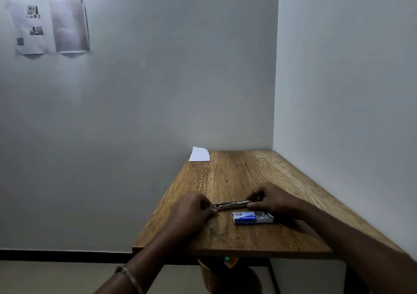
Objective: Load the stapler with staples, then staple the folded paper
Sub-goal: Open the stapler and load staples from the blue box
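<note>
The bench [248,181] occupies the lower right of the frame, set into the wall corner. The stapler [229,204] lies at lower centre, with the left hand [191,210] at its left end and the right hand [274,200] at its right. The staple box [252,217] sits just below it. The folded paper [199,154] lies at the bench's far left corner. Printed sheets [48,26] hang on the wall, upper left.
</note>
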The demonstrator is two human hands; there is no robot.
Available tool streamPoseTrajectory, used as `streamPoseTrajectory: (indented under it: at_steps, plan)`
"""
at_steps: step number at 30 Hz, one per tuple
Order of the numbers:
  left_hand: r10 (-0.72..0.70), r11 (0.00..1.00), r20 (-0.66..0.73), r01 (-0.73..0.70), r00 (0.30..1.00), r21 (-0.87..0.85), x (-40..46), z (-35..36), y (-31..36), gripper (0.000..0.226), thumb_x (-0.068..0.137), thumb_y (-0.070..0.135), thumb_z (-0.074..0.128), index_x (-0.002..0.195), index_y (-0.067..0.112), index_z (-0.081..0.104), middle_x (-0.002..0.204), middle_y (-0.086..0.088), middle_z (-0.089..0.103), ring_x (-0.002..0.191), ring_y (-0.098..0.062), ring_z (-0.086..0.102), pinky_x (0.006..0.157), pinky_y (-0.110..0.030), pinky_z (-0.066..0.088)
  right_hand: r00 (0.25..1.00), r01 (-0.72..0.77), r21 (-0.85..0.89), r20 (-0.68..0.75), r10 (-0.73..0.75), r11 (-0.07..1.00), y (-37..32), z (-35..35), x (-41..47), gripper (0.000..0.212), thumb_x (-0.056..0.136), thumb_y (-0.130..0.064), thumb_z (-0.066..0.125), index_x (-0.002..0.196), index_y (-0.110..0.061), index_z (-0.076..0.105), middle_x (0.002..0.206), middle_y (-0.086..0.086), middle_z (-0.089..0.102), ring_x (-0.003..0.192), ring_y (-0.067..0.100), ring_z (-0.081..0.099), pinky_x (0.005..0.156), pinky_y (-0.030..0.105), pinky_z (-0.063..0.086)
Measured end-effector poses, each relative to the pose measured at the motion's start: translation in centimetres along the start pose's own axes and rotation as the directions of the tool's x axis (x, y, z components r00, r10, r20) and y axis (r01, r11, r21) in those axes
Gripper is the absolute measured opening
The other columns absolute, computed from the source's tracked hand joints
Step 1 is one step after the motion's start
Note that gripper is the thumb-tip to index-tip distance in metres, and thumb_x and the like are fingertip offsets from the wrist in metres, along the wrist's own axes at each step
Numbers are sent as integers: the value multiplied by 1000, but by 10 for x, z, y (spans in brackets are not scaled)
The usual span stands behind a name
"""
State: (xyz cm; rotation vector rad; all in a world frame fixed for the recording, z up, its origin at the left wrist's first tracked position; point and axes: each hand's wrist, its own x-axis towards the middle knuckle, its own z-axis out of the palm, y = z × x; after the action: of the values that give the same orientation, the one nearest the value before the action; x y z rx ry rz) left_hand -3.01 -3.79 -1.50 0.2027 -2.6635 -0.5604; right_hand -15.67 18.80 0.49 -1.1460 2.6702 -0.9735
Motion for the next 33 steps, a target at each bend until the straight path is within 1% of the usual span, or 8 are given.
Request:
streamPoseTrajectory:
  at_steps: [5, 8, 10, 13, 17, 23, 27, 33]
  plan:
    - [-14, 1000, 63, 12, 998, 24, 2, -17, -14, 23, 85, 40, 71, 104, 27, 71, 106, 9, 66, 97, -7, 58, 84, -30, 54, 1000, 11, 53, -14, -10, 999, 3, 3, 0, 17, 89, -16, 72, 105, -15, 75, 90, -13, 68, 83, -1, 62, 61, 8, 46]
    - [24, 995, 21, -22, 999, -95, 9, -26, -8, 27, 80, 33, 78, 104, 22, 70, 94, 10, 66, 88, -5, 61, 77, -23, 54, 1000, 12, 65, -23, -10, 998, 3, 3, -2, 18, 89, -17, 71, 106, -16, 75, 91, -15, 68, 85, -2, 62, 61, 7, 45]
    - [45, 980, -61, -56, 997, -193, 15, -29, 0, 36, 74, 27, 84, 106, 20, 69, 87, 9, 66, 81, -6, 63, 74, -26, 57, 1000, 14, 59, -22, -12, 998, 3, 3, -3, 19, 90, -18, 71, 108, -15, 75, 92, -16, 67, 86, -3, 62, 62, 6, 44]
    - [54, 933, -126, -95, 991, -347, 22, -25, 18, 45, 72, 18, 85, 111, 20, 64, 87, 7, 66, 82, -7, 65, 74, -28, 57, 999, 20, 58, -26, -19, 998, 4, 4, -3, 19, 89, -19, 71, 107, -16, 75, 91, -15, 68, 87, -2, 63, 64, 8, 44]
    - [90, 884, -148, -147, 985, -444, 28, -6, 43, 47, 74, 11, 83, 115, 19, 60, 91, 3, 71, 81, -8, 70, 72, -31, 61, 999, 23, 66, -28, -21, 998, 4, 4, -2, 19, 89, -19, 71, 107, -16, 75, 92, -17, 67, 87, -3, 62, 64, 8, 44]
    - [146, 919, -114, -177, 983, -351, 35, 27, 55, 26, 82, 17, 76, 107, 18, 68, 104, 2, 73, 91, -5, 67, 83, -29, 60, 999, 35, 136, -38, -30, 990, 6, 6, -4, 18, 90, -14, 69, 101, -25, 77, 93, -17, 73, 87, -7, 67, 68, 10, 49]
    - [133, 926, -116, -165, 984, -340, 33, 32, 46, 36, 83, 20, 76, 119, 18, 68, 116, 5, 70, 99, -7, 64, 86, -25, 55, 998, 52, 128, -45, -47, 990, 5, 8, -1, 15, 93, -24, 67, 103, -21, 77, 93, -10, 76, 86, -1, 70, 69, 12, 50]
    - [44, 896, -93, -80, 995, -438, 34, 33, 38, 43, 72, 27, 85, 112, 19, 71, 102, 8, 73, 89, -3, 66, 74, -14, 48, 997, 15, 172, -78, -2, 985, -8, 7, 10, 25, 101, -25, 53, 86, -13, 69, 81, 0, 73, 75, 10, 69, 68, 23, 53]
